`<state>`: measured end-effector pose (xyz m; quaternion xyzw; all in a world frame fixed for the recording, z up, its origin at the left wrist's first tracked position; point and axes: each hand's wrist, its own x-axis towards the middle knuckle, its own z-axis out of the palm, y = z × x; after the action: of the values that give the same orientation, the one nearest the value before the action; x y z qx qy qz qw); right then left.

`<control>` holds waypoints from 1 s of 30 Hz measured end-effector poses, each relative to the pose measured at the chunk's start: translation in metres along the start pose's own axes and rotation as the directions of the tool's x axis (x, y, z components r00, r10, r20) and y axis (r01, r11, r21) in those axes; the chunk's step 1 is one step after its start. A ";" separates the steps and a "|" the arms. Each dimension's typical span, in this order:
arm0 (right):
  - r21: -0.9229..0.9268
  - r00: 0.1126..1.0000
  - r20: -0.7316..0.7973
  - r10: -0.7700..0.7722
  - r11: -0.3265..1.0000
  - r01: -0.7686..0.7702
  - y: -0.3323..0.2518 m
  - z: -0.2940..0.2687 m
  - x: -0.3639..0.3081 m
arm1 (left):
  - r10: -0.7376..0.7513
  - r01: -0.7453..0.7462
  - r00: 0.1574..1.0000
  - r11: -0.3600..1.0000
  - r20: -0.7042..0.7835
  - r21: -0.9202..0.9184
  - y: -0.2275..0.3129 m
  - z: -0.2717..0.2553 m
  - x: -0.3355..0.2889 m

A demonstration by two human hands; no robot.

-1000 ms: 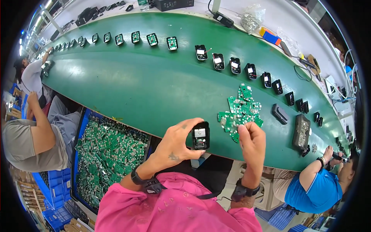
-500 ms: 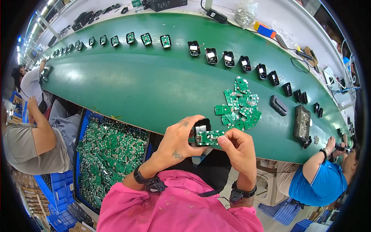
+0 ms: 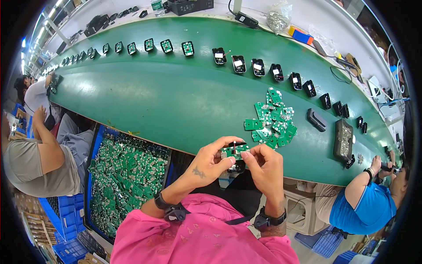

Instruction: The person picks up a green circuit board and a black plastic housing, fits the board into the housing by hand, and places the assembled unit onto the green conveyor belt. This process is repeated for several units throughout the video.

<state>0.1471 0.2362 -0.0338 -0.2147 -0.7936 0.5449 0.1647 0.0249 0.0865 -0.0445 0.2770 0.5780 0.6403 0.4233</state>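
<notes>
Just in front of the table's near edge, my left hand (image 3: 205,162) is closed round a small open black plastic housing (image 3: 238,168), its thumb by the lower edge of a green circuit board (image 3: 235,151). The board lies across the housing's mouth, hiding most of its inside. My right hand (image 3: 266,169) pinches the board's right end between thumb and fingers. A short red wire shows at the board's upper edge. Beyond my hands on the green table lies a loose pile of green circuit boards (image 3: 277,119).
Along the far side stand black housings with boards (image 3: 187,48) and others with white pieces inside (image 3: 258,67). A black case (image 3: 316,120) and a tray of small metal parts (image 3: 343,140) lie right. A large bin of boards (image 3: 127,176) stands left. Co-workers sit on both sides.
The board has moved up across the housing and turned slightly. My right hand has come left, closer to my left hand, and my left thumb now reaches the board.
</notes>
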 end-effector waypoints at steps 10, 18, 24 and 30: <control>-0.182 0.936 -0.236 -0.261 0.958 0.222 0.001 0.026 -0.005 | 0.134 -0.059 0.983 0.872 -0.122 0.485 -0.004 0.017 0.001; -0.240 0.875 -0.270 -0.401 0.909 0.342 0.018 0.039 -0.006 | -0.088 0.090 0.992 0.996 -0.090 0.015 -0.031 0.024 0.000; -0.114 0.858 -0.334 -0.390 0.921 0.374 0.021 0.040 -0.015 | -0.043 0.025 0.992 0.988 -0.116 -0.155 -0.025 0.026 -0.001; -0.030 0.876 -0.356 -0.325 0.941 0.337 0.020 0.031 -0.017 | -0.077 0.056 0.988 0.986 -0.133 -0.154 -0.025 0.025 -0.004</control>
<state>0.1499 0.2089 -0.0641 -0.1681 -0.7663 0.4739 0.3998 0.0536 0.0955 -0.0642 0.1796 0.5651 0.6851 0.4231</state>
